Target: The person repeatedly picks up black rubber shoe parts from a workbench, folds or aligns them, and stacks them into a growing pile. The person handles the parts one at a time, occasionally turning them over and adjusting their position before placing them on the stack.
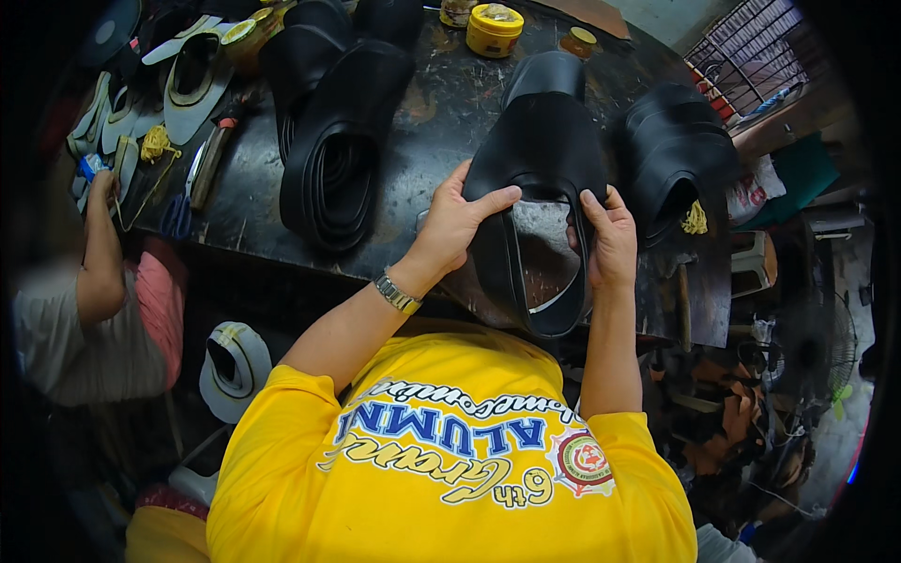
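Note:
A black leather shoe upper (540, 141) is held between my two hands at the table's near edge, its oval opening facing me. My left hand (450, 225), with a metal watch on the wrist, grips the left side, the thumb lying along the opening's rim. On the other side my right hand (608, 235) grips the rim between thumb and fingers; some fingertips show through the opening. Behind it lies another black piece (544, 75). Stacks of similar black uppers rest to the left (338, 141) and right (676, 150).
A yellow tub (495, 33) and a small jar (579, 41) stand at the dark table's (422, 122) far side. Scissors (176, 216), yellow string (156, 143) and pale uppers (195, 89) lie left. A co-worker's arm (99, 249) reaches in there. A hammer-like handle (684, 305) hangs right.

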Demonstrator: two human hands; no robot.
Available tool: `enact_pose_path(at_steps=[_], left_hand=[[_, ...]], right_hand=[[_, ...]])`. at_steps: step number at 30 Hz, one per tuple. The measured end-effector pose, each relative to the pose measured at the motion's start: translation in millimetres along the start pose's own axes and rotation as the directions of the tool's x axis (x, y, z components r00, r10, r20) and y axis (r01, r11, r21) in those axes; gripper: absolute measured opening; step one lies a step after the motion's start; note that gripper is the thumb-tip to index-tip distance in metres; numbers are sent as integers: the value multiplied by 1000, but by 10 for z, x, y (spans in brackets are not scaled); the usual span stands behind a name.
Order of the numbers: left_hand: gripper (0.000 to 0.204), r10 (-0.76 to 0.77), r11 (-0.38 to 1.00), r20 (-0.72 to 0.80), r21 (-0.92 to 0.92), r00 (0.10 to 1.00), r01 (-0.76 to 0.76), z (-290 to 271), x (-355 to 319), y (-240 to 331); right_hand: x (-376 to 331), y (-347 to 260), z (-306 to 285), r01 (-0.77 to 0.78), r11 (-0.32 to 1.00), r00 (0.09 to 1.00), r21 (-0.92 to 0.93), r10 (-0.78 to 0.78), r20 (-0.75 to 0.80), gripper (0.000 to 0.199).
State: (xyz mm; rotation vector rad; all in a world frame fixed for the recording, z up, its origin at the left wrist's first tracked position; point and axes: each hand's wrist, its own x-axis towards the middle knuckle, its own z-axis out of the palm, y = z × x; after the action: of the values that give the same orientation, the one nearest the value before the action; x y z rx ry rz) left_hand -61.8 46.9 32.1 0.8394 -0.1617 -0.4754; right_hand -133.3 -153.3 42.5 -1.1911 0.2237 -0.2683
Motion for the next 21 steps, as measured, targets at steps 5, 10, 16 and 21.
enact_pose_path(at_steps=[5,10,16,21], left_hand=[[37,90,974,121,196,988,-113,-5,644,-81],[56,386,547,129,765,914,-339,-146,1571,-283],[51,551,371,114,854,827,-365,-150,1953,-490],[38,597,311,42,908,801,-279,-134,2141,-548]], right_hand=[[458,-28,-133,281,782,914,-557,-395,-94,22],[1226,79,-369,181,387,810,-904,-580,-87,32],[1821,218,-678,184,483,879,-856,-471,-77,33],[2021,398,-758,71,331,923,-941,-380,-64,36]])
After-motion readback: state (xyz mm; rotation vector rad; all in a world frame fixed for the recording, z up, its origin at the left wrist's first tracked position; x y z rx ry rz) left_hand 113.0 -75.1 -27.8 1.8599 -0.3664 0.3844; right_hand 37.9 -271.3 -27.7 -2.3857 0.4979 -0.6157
